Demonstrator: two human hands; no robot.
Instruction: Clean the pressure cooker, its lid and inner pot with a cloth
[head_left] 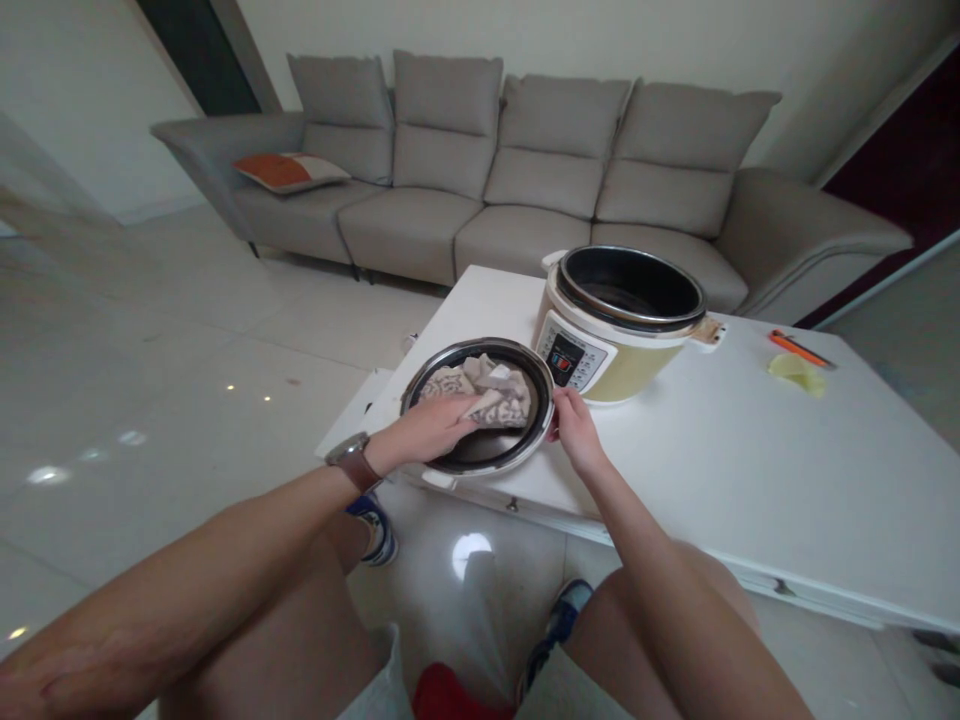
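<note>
A round pot lid (480,462) lies with its inner side up at the near left of the white table. My left hand (439,425) is closed on a patterned cloth (499,405), which is bunched against the inside of the lid. At the lid's right rim, my right hand (574,425) grips the edge with its fingers curled, partly hidden behind the rim. Just behind and to the right stands a cream electric cooker (637,365), open at the top, with a dark inner pot and a control panel facing the lid.
On the white table (750,470), an orange-handled tool (799,348) and a pale yellow-green piece (795,373) lie at the right. A grey sofa (420,225) with an orange and beige cushion (289,172) stands behind. Shiny floor tiles extend to the left.
</note>
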